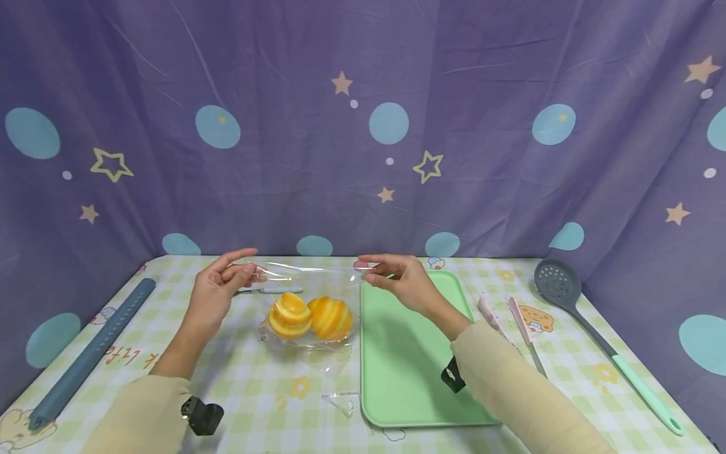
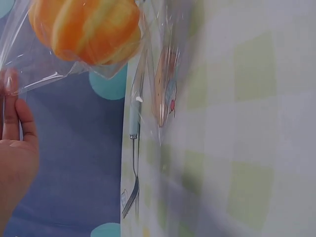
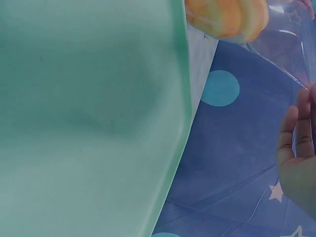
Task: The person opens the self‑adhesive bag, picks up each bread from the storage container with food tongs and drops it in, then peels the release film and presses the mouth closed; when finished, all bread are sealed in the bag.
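Note:
A clear plastic bag point(image 1: 317, 273) is stretched between both hands, with two orange-and-yellow striped bread rolls point(image 1: 331, 318) inside it. My left hand point(image 1: 212, 290) pinches the bag's upper left corner between thumb and fingers. At the upper right corner, my right hand point(image 1: 399, 280) pinches the plastic the same way. The bag hangs over the checked cloth, left of a green tray point(image 1: 420, 378). In the left wrist view, one roll point(image 2: 86, 29) shows through the plastic above the left hand point(image 2: 17, 133). The right wrist view has the right hand point(image 3: 298, 143) at the bag's edge.
Behind the bag lies a fork point(image 1: 280, 290) with a pale blue handle. A dark blue, long rolled item point(image 1: 93, 353) lies far left. Right of the tray are pink tongs point(image 1: 490, 315), a pink-handled knife point(image 1: 524, 331) and a slotted skimmer point(image 1: 590, 328). A purple curtain point(image 1: 295, 126) stands behind.

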`<state>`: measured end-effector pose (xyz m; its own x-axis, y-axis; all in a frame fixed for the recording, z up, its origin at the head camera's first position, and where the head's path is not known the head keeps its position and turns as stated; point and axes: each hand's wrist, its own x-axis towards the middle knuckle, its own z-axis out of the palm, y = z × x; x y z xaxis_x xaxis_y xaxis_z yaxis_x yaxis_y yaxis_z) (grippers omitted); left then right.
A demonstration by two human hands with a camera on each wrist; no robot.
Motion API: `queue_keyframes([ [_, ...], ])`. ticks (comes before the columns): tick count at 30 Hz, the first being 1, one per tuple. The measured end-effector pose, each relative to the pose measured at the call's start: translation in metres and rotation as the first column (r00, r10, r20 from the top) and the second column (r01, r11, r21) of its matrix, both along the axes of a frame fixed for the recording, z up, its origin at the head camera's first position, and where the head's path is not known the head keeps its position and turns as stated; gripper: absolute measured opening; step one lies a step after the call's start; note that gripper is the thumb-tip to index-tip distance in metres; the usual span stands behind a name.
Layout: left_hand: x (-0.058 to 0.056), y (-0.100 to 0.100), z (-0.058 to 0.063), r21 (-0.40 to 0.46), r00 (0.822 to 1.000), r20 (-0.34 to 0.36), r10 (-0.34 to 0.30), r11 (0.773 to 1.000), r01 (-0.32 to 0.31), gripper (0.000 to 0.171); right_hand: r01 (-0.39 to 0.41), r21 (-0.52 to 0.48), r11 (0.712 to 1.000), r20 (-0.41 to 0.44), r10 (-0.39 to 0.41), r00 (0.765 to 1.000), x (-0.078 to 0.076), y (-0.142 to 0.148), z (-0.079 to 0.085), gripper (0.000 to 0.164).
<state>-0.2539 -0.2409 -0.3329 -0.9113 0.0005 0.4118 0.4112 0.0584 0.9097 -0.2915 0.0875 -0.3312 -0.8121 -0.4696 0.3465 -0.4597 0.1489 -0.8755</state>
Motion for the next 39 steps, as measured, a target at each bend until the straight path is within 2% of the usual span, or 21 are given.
queue_keyframes([
  [5, 0.002, 0.003, 0.001, 0.088, 0.998, 0.024, -0.056, 0.995, 0.054, 0.037, 0.027, 0.011, 1.0, 0.006, -0.027, 1.0, 0.002, 0.0, 0.0, 0.031],
  [8, 0.003, 0.002, 0.001, 0.095, 0.996, 0.056, -0.064, 0.994, 0.058, 0.037, 0.042, 0.033, 0.999, 0.006, -0.042, 0.999, 0.003, -0.001, 0.001, 0.03],
  [12, 0.002, 0.002, -0.001, 0.009, 0.997, 0.081, -0.006, 1.0, 0.005, 0.036, 0.051, 0.053, 0.997, 0.0, -0.051, 0.999, 0.004, -0.001, 0.002, 0.029],
  [16, 0.001, 0.003, -0.004, -0.072, 0.994, 0.092, 0.062, 0.996, -0.056, 0.037, 0.048, 0.07, 0.996, -0.008, -0.048, 0.999, 0.013, -0.003, 0.012, 0.03],
  [19, 0.002, 0.003, -0.004, -0.08, 0.992, 0.083, 0.097, 0.993, -0.09, 0.035, 0.041, 0.103, 0.994, -0.014, -0.04, 0.999, 0.015, -0.003, 0.013, 0.032],
  [21, 0.002, 0.004, -0.004, -0.076, 0.992, 0.068, 0.103, 0.992, -0.098, 0.033, 0.036, 0.126, 0.991, -0.016, -0.034, 0.999, 0.009, -0.002, 0.007, 0.033],
  [29, 0.005, 0.005, 0.0, -0.085, 0.996, 0.03, 0.086, 0.993, -0.083, 0.032, 0.053, 0.139, 0.989, -0.04, -0.048, 0.998, 0.008, 0.0, 0.004, 0.02],
  [34, 0.007, 0.009, 0.004, -0.072, 0.997, 0.001, 0.074, 0.995, -0.074, 0.032, 0.027, 0.114, 0.993, -0.029, -0.024, 0.999, 0.02, 0.002, 0.016, 0.019],
  [39, 0.008, 0.014, 0.009, -0.088, 0.991, -0.026, 0.128, 0.988, -0.13, 0.028, -0.006, 0.105, 0.994, 0.015, 0.005, 1.0, 0.029, 0.005, 0.026, 0.021],
])
